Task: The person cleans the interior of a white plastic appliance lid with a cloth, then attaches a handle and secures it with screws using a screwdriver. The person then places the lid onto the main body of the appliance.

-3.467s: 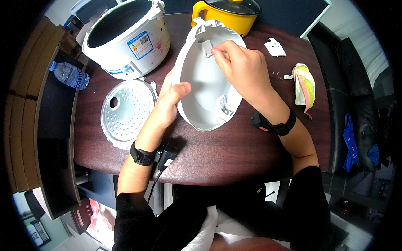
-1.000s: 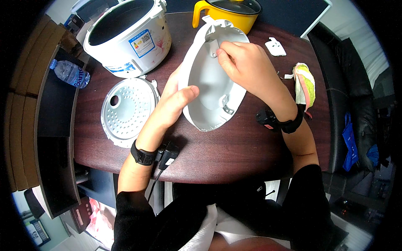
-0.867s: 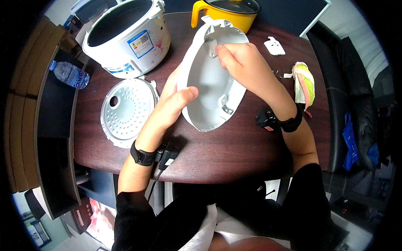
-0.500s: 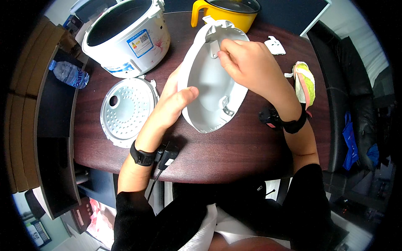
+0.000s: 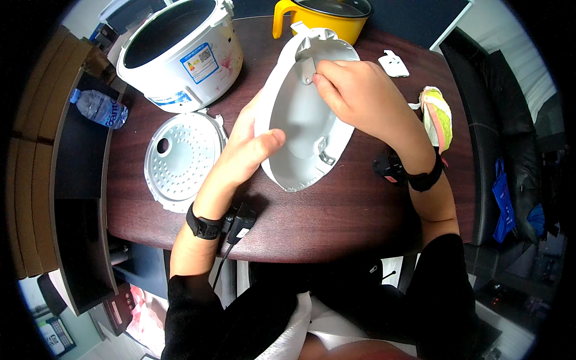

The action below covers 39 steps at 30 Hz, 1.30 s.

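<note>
A white plastic lid shell (image 5: 303, 135), hollow side toward me, is tilted up above the table. My left hand (image 5: 249, 144) grips its left edge, thumb over the rim and the other fingers hidden behind. Inside the shell, my right hand (image 5: 354, 93) is closed in a pinch near a small white tab with a hole (image 5: 307, 71); whatever sits between its fingers is hidden. A metal bracket (image 5: 326, 152) shows at the shell's lower right. Left of my left hand lies a round perforated inner lid plate (image 5: 183, 159). Behind it stands the white rice cooker body (image 5: 192, 60), its top uncovered.
A yellow pot (image 5: 336, 21) with a glass lid stands at the back. To the right lie a small white plastic part (image 5: 393, 63) and a yellow-green and pink cloth item (image 5: 438, 117). A black plug with its cord (image 5: 240, 222) rests near the front edge. A water bottle (image 5: 99, 108) is at far left.
Almost nothing differs. Both hands keep their hold on the shell, and the right hand has shifted only very slightly.
</note>
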Each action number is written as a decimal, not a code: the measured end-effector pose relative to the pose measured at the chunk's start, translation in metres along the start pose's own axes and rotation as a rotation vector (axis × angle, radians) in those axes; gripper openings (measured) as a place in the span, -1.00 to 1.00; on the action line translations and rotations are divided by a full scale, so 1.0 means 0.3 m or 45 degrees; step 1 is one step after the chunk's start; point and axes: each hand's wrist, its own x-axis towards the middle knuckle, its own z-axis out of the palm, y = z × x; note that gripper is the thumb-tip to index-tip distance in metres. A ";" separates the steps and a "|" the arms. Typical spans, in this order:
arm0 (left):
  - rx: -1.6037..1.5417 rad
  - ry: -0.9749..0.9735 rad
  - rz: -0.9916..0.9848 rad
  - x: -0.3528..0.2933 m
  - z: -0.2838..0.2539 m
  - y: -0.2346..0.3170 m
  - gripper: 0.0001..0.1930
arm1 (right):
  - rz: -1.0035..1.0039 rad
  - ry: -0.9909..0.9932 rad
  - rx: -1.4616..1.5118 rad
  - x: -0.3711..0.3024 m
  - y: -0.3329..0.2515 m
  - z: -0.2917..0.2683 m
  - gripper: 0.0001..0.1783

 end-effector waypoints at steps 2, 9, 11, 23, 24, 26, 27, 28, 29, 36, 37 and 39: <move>0.037 -0.009 -0.004 -0.003 0.005 0.010 -0.15 | 0.162 0.006 0.224 -0.005 -0.002 0.017 -0.76; 0.055 -0.002 0.011 0.002 0.004 0.008 -0.16 | 1.106 -0.276 1.508 0.007 -0.019 0.004 -0.63; 0.022 0.012 0.030 0.004 0.007 0.002 -0.16 | 0.952 -0.313 1.141 0.005 -0.017 -0.010 -0.66; 0.006 0.171 -0.097 -0.008 -0.020 -0.051 -0.33 | 1.002 -0.551 0.209 -0.093 0.243 -0.237 -0.80; 0.011 0.216 -0.097 -0.010 -0.031 -0.067 -0.35 | 1.048 -0.531 0.238 -0.111 0.270 -0.243 -0.81; -0.022 0.286 -0.100 -0.010 -0.053 -0.098 -0.38 | 1.126 -0.592 0.240 -0.155 0.331 -0.240 -0.84; -0.046 0.290 -0.093 -0.011 -0.057 -0.113 -0.39 | 1.158 -0.668 0.217 -0.180 0.367 -0.232 -0.87; -0.058 0.292 -0.100 -0.012 -0.062 -0.122 -0.39 | 1.177 -0.753 0.203 -0.201 0.400 -0.210 -0.89; -0.073 0.286 -0.106 -0.011 -0.064 -0.128 -0.39 | 1.207 -0.809 0.153 -0.222 0.414 -0.204 -0.92; -0.046 0.175 -0.093 -0.007 -0.049 -0.103 -0.37 | 1.082 -0.829 -0.105 -0.333 0.496 -0.178 -0.84; -0.049 0.177 -0.099 -0.009 -0.053 -0.104 -0.37 | 1.039 -0.830 -0.090 -0.334 0.497 -0.173 -0.83; -0.052 0.186 -0.109 -0.010 -0.061 -0.109 -0.37 | 1.002 -0.864 -0.098 -0.330 0.497 -0.162 -0.83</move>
